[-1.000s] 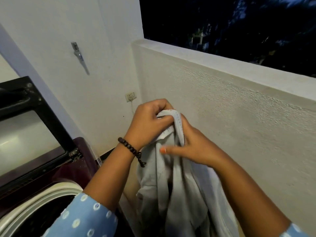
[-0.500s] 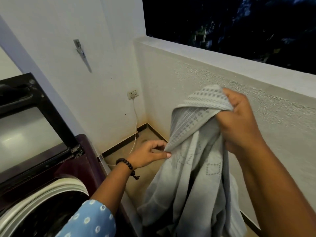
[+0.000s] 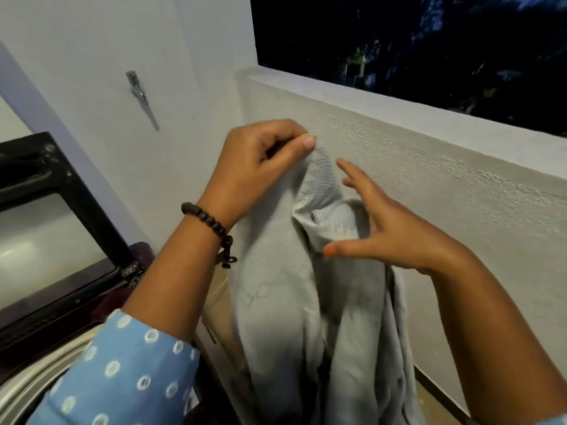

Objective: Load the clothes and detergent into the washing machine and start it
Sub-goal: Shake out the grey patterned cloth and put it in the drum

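The left hand [image 3: 260,161] pinches the top edge of the grey cloth [image 3: 291,302] at 12 o'clock, so it hangs free, probably to shake it out. The right hand [image 3: 395,234] has its fingers [image 3: 352,173] spread open against the folds. At 8 o'clock, the washer [image 3: 36,391] has its lid [image 3: 46,234] up; the drum contents are hidden.

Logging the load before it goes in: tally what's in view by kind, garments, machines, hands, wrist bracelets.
Grey garments: 1
Washing machines, lid raised: 1
Hands: 2, left hand pinching the garment, right hand with fingers spread
Beaded bracelets: 1
Total: 5
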A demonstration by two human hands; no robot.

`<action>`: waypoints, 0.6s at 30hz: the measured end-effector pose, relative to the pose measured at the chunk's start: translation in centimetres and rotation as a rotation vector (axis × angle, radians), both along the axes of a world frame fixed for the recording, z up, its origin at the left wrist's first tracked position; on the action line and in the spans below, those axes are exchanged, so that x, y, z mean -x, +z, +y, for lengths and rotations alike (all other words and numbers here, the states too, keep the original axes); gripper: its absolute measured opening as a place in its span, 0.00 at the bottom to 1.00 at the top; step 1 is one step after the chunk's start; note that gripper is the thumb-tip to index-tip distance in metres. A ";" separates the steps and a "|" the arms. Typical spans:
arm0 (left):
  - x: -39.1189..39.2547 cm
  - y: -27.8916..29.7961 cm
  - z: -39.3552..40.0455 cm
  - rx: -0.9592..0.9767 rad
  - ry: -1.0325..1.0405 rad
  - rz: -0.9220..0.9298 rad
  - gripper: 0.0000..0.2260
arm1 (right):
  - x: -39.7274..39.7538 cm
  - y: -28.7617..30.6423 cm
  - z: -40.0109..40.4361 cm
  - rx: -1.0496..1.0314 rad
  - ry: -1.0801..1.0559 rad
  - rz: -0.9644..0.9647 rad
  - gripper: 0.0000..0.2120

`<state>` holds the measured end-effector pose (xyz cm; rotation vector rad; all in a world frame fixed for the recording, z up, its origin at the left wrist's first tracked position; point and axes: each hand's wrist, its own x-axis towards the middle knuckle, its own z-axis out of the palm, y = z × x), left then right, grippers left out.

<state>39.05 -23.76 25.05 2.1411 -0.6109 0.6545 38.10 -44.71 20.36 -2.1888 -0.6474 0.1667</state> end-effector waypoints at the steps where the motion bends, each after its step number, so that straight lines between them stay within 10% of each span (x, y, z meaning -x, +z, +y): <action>1: 0.2 0.6 -0.6 -0.056 -0.030 -0.004 0.08 | 0.3 0.2 0.8 -0.086 0.088 0.029 0.50; 6: 0.7 -0.9 -1.7 0.031 -0.126 0.167 0.11 | 0.3 -1.1 3.3 -0.470 -0.051 0.025 0.12; 12: 1.4 -5.9 0.2 0.229 -0.447 0.722 0.13 | 1.0 -0.9 2.7 -0.540 0.063 -0.095 0.04; 15: 1.1 -9.3 1.0 0.094 -0.405 0.899 0.11 | 1.2 0.4 1.9 -0.579 0.091 -0.187 0.06; 18: 0.2 -13.6 1.6 -0.120 -0.272 0.998 0.29 | 1.7 2.2 1.0 -0.731 0.089 -0.188 0.10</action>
